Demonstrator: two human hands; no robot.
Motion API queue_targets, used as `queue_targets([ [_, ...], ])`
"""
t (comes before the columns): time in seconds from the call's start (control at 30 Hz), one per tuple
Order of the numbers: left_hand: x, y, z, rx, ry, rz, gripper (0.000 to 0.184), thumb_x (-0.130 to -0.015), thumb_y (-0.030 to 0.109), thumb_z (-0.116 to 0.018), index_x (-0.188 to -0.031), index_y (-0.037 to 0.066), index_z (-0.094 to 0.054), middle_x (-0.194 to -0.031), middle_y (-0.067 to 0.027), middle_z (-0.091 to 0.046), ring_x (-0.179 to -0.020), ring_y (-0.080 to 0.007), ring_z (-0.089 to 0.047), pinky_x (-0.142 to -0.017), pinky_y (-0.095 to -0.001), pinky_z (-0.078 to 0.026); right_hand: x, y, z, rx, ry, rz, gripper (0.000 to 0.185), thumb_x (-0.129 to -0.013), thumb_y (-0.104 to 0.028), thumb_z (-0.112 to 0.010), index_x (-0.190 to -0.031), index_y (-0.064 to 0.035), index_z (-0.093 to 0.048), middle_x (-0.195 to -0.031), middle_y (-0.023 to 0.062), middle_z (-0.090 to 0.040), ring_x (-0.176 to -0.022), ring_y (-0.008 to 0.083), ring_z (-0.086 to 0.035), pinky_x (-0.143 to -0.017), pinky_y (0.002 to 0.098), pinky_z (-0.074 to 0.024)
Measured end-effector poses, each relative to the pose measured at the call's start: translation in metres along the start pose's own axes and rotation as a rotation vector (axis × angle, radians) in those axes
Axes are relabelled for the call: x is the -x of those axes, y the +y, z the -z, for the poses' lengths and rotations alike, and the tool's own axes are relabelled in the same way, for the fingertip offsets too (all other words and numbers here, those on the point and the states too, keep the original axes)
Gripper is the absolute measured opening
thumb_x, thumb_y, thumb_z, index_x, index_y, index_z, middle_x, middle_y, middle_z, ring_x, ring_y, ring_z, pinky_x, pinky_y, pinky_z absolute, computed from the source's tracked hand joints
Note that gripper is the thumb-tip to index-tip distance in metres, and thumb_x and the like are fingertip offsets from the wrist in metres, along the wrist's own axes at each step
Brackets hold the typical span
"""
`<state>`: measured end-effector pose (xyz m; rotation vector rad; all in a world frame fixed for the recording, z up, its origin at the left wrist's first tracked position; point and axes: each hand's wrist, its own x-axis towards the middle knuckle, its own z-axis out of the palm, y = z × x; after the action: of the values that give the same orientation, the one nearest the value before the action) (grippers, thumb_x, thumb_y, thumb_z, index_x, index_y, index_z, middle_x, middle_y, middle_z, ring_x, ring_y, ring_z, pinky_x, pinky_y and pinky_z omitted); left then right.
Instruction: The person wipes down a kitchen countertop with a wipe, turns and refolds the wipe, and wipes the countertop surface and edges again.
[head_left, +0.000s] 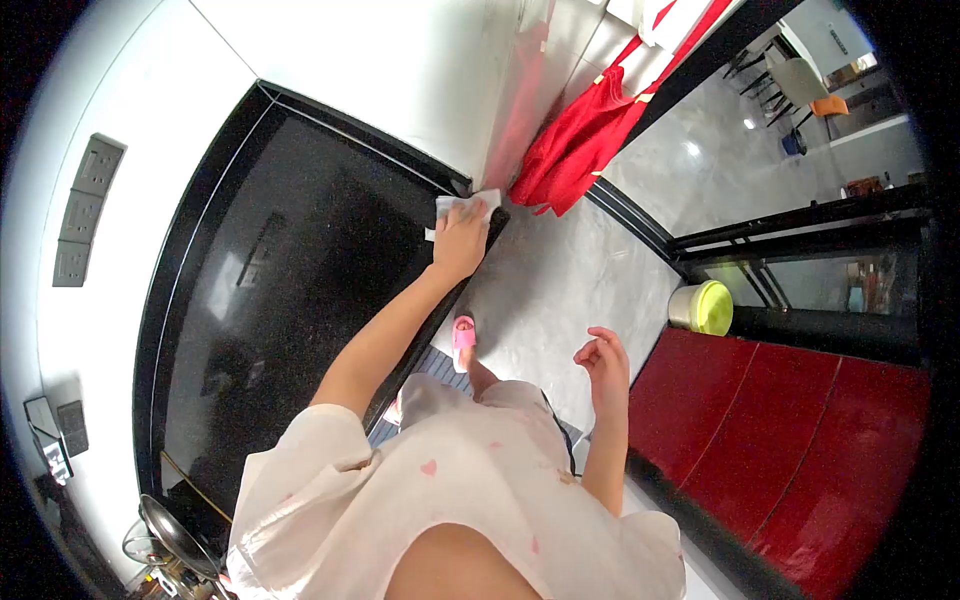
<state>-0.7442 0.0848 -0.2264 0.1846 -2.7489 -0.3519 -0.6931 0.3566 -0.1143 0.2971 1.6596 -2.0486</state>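
Observation:
My left hand (461,243) presses a thin white wipe (487,199) onto the far corner of the black countertop (320,220), beside the white wall. Whether the wipe is paper or cloth I cannot tell. A small white edge of something shows just left of the hand. On the other side, my right hand (606,362) hangs in the air over the floor, its fingers loosely bent and apart, with nothing in them.
A red apron (580,140) hangs just past the counter corner. To the right are a bin with a yellow-green lid (712,307) and glossy red cabinet fronts (730,420). A pan (178,535) sits at the lower left. Wall sockets (88,210) line the left wall.

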Motion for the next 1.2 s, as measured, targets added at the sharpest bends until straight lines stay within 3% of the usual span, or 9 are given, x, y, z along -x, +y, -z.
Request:
queue_targets([
  [0.03,0.001,0.002,0.001,0.083,-0.104,0.022,0.037,-0.079,0.020,-0.044,-0.113,0.006,-0.044,-0.117,-0.0077,-0.046,-0.104,-0.0280,-0.041,-0.082,-0.0397,-0.032,0.001,0.000,0.001,0.009,-0.006,-0.005,0.021,-0.082,-0.017,-0.044,-0.096,-0.0018,-0.049,-0.065,0.0042,-0.051,-0.064,0.0134,-0.051,-0.063,0.0253,-0.0409],
  [0.27,0.003,0.015,0.003,0.166,-0.182,-0.100,0.039,-0.080,0.021,-0.043,-0.116,0.008,-0.041,-0.121,-0.0084,-0.043,-0.105,-0.0286,-0.041,-0.087,-0.0386,-0.031,0.005,-0.002,0.006,0.019,0.015,0.009,0.021,-0.082,-0.016,-0.043,-0.097,-0.0022,-0.049,-0.066,0.0036,-0.052,-0.065,0.0133,-0.051,-0.063,0.0257,-0.0411],
  [0.37,-0.004,0.011,0.020,0.239,-0.271,-0.091,0.038,-0.080,0.019,-0.044,-0.116,0.008,-0.040,-0.113,-0.0110,-0.047,-0.104,-0.0278,-0.042,-0.087,-0.0376,-0.031,0.007,-0.001,0.003,0.011,0.047,0.025,0.019,-0.082,-0.014,-0.042,-0.094,-0.0017,-0.051,-0.064,0.0044,-0.052,-0.061,0.0132,-0.050,-0.062,0.0256,-0.0415],
  [0.47,-0.002,0.006,0.020,0.234,-0.183,-0.186,0.037,-0.080,0.017,-0.044,-0.116,0.009,-0.039,-0.103,-0.0136,-0.050,-0.101,-0.0279,-0.043,-0.087,-0.0379,-0.031,0.009,0.000,0.000,0.026,0.014,-0.005,0.021,-0.082,-0.016,-0.042,-0.097,-0.0021,-0.048,-0.065,0.0037,-0.051,-0.065,0.0133,-0.051,-0.063,0.0256,-0.0404],
  [0.67,0.010,-0.007,0.042,0.246,-0.428,-0.169,0.039,-0.081,0.017,-0.042,-0.120,0.013,-0.038,-0.114,-0.0165,-0.044,-0.109,-0.0306,-0.038,-0.093,-0.0430,-0.025,0.007,-0.003,-0.005,0.039,-0.012,-0.001,0.021,-0.082,-0.017,-0.043,-0.097,-0.0026,-0.049,-0.065,0.0037,-0.051,-0.065,0.0135,-0.051,-0.063,0.0253,-0.0401],
  [0.77,0.031,-0.020,0.039,0.286,-0.408,-0.318,0.038,-0.081,0.017,-0.042,-0.119,0.014,-0.039,-0.118,-0.0110,-0.043,-0.112,-0.0288,-0.036,-0.094,-0.0430,-0.024,0.003,-0.004,-0.009,0.070,-0.045,0.011,0.021,-0.082,-0.017,-0.043,-0.096,-0.0025,-0.049,-0.065,0.0040,-0.051,-0.065,0.0138,-0.051,-0.064,0.0257,-0.0402],
  [0.97,0.095,-0.040,0.067,0.283,-0.458,-0.358,0.040,-0.078,0.015,-0.046,-0.118,0.014,-0.041,-0.123,-0.0048,-0.040,-0.116,-0.0238,-0.032,-0.095,-0.0405,-0.023,-0.007,-0.009,-0.029,0.082,-0.137,-0.018,0.021,-0.082,-0.017,-0.043,-0.097,-0.0021,-0.048,-0.065,0.0040,-0.050,-0.065,0.0138,-0.050,-0.065,0.0268,-0.0401],
  [1.03,0.111,-0.038,0.092,0.288,-0.538,-0.282,0.043,-0.076,0.016,-0.049,-0.119,0.014,-0.040,-0.126,-0.0012,-0.037,-0.118,-0.0217,-0.030,-0.095,-0.0390,-0.023,-0.016,-0.010,-0.038,0.115,-0.156,-0.019,0.020,-0.082,-0.015,-0.043,-0.096,-0.0020,-0.049,-0.064,0.0039,-0.051,-0.063,0.0131,-0.050,-0.063,0.0259,-0.0409],
  [1.2,0.169,-0.042,0.115,0.228,-0.443,-0.264,0.035,-0.079,0.022,-0.046,-0.113,0.014,-0.045,-0.123,0.0011,-0.040,-0.117,-0.0188,-0.031,-0.093,-0.0342,-0.025,-0.039,-0.006,-0.068,0.172,-0.291,-0.053,0.021,-0.082,-0.015,-0.043,-0.096,-0.0012,-0.049,-0.064,0.0040,-0.051,-0.062,0.0128,-0.050,-0.062,0.0258,-0.0415],
])
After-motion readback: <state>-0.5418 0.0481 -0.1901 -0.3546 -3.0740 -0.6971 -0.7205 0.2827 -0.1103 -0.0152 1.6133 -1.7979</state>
